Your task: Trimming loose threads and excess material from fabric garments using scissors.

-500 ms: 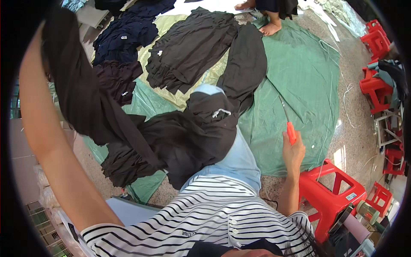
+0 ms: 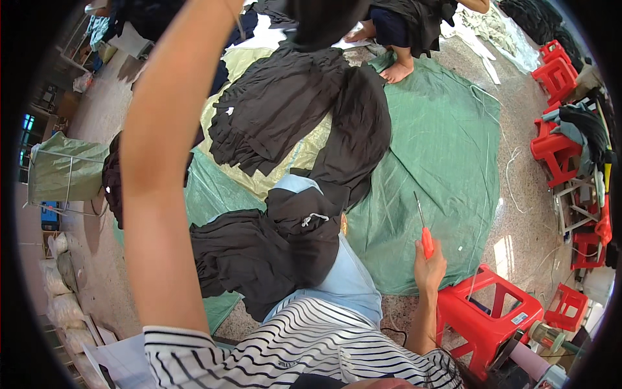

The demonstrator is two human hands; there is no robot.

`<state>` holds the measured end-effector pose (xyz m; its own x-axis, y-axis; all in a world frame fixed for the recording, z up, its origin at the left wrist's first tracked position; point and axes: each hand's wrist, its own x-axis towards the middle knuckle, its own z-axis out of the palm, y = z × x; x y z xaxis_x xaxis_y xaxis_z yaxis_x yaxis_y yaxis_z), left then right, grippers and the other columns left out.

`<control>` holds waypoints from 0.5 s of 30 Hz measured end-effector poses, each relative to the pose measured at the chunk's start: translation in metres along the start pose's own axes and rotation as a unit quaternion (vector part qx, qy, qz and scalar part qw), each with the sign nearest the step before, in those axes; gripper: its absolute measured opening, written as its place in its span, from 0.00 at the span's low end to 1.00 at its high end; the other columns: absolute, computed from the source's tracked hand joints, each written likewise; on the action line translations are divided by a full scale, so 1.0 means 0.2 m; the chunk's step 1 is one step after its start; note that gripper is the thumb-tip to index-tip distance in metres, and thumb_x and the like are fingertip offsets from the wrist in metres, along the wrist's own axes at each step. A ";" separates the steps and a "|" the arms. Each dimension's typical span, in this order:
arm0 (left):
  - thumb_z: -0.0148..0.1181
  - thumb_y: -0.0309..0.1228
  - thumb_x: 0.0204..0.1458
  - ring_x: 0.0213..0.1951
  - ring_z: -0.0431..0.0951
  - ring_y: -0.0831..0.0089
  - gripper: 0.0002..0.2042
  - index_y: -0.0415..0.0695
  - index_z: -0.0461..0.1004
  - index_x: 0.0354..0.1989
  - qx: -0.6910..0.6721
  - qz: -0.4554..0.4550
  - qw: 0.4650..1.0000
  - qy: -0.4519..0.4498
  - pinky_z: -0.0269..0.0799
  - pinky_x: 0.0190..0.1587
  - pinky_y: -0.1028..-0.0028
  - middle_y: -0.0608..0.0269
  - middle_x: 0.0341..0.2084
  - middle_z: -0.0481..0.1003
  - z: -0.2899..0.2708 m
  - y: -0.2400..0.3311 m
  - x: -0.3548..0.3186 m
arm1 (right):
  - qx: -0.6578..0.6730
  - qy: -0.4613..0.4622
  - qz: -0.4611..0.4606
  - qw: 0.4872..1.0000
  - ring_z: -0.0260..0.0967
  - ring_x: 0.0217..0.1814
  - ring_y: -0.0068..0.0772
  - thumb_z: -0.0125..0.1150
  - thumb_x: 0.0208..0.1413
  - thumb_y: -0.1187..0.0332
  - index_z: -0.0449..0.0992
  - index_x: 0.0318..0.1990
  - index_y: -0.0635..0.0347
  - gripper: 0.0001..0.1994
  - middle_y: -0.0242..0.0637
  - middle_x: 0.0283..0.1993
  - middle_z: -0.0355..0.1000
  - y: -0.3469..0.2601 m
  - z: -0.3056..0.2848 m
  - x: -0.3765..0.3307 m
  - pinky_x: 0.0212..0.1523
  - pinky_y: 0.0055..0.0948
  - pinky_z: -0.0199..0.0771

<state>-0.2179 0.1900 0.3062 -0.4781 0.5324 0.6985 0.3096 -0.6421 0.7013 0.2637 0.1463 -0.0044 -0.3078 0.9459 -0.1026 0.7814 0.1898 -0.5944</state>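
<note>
My right hand (image 2: 430, 264) is closed around the red handle of a tool (image 2: 427, 242) with a thin metal shaft pointing away from me; its exact kind I cannot make out. It is held above the green sheet (image 2: 447, 149). My left arm reaches up and forward, and the hand is cut off by the top edge. Close to the camera there, a dark garment (image 2: 324, 24) hangs blurred. Across my lap and left leg lie dark garments (image 2: 253, 253), with a white cord (image 2: 315, 219) on top.
Ahead on a yellowish sheet (image 2: 262, 188) lies a pile of dark garments (image 2: 278, 104). Another person's bare foot (image 2: 398, 70) rests at the sheet's far edge. A red stool (image 2: 486, 318) stands close at my right. More red stools (image 2: 556, 79) line the right side.
My left arm has swung from the far left toward the top middle, carrying the dark garment with it. My right hand still holds the red-handled tool. The view has shifted slightly.
</note>
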 end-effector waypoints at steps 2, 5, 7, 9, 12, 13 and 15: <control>0.61 0.19 0.48 0.34 0.79 0.70 0.09 0.35 0.79 0.39 0.086 -0.037 0.995 0.018 0.74 0.38 0.72 0.62 0.32 0.79 -0.02 -0.21 -0.32 | -0.010 -0.004 -0.001 1.000 0.73 0.33 0.61 0.63 0.58 0.58 0.74 0.41 0.57 0.13 0.53 0.28 0.74 0.01 0.00 0.00 0.35 0.49 0.70; 0.68 0.29 0.41 0.32 0.77 0.71 0.15 0.40 0.78 0.39 0.323 -0.225 0.915 -0.095 0.73 0.40 0.70 0.54 0.28 0.78 -0.07 -0.51 -0.88 | -0.030 -0.005 -0.002 1.000 0.73 0.33 0.61 0.63 0.58 0.58 0.74 0.41 0.57 0.13 0.53 0.28 0.74 0.03 0.01 -0.01 0.34 0.48 0.70; 0.66 0.20 0.37 0.36 0.75 0.71 0.11 0.40 0.74 0.31 0.336 -0.204 0.907 -0.149 0.70 0.43 0.72 0.61 0.27 0.74 -0.15 -0.68 -1.29 | -0.025 -0.011 -0.011 1.000 0.73 0.33 0.61 0.62 0.58 0.58 0.74 0.42 0.57 0.13 0.54 0.28 0.74 0.02 0.01 -0.01 0.34 0.48 0.70; 0.67 0.20 0.40 0.37 0.77 0.71 0.11 0.40 0.76 0.34 0.322 -0.334 0.839 -0.284 0.72 0.44 0.70 0.61 0.31 0.77 -0.21 -0.70 -1.61 | -0.024 -0.016 -0.009 1.000 0.74 0.32 0.60 0.62 0.58 0.58 0.74 0.44 0.56 0.13 0.54 0.28 0.74 -0.01 -0.01 -0.02 0.34 0.48 0.70; 0.66 0.27 0.47 0.43 0.79 0.64 0.12 0.39 0.76 0.40 0.287 -0.333 0.880 -0.181 0.73 0.48 0.67 0.56 0.36 0.77 -0.16 -0.55 -1.87 | -0.011 -0.025 -0.003 1.000 0.74 0.32 0.58 0.61 0.59 0.58 0.75 0.46 0.56 0.14 0.53 0.28 0.74 0.02 -0.03 -0.03 0.35 0.47 0.71; 0.64 0.27 0.50 0.46 0.78 0.62 0.12 0.39 0.76 0.43 0.272 -0.339 0.893 -0.114 0.72 0.50 0.68 0.54 0.42 0.77 -0.15 -0.42 -1.90 | 0.009 -0.027 -0.010 1.000 0.73 0.31 0.58 0.61 0.59 0.58 0.75 0.47 0.56 0.15 0.52 0.28 0.74 0.03 -0.03 -0.03 0.35 0.46 0.71; 0.62 0.29 0.53 0.48 0.77 0.60 0.12 0.40 0.76 0.45 0.348 -0.303 0.887 -0.031 0.71 0.51 0.68 0.53 0.43 0.76 -0.23 -0.28 -2.05 | -0.005 0.003 -0.080 0.997 0.73 0.29 0.57 0.61 0.59 0.58 0.75 0.49 0.55 0.16 0.50 0.26 0.73 0.09 0.04 -0.01 0.34 0.45 0.71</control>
<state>-0.0771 -0.0175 -0.0256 -0.6903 0.7066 0.1554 0.4542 0.2561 0.8533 0.2738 0.1462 -0.0204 -0.4267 0.9044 -0.0026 0.7273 0.3414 -0.5954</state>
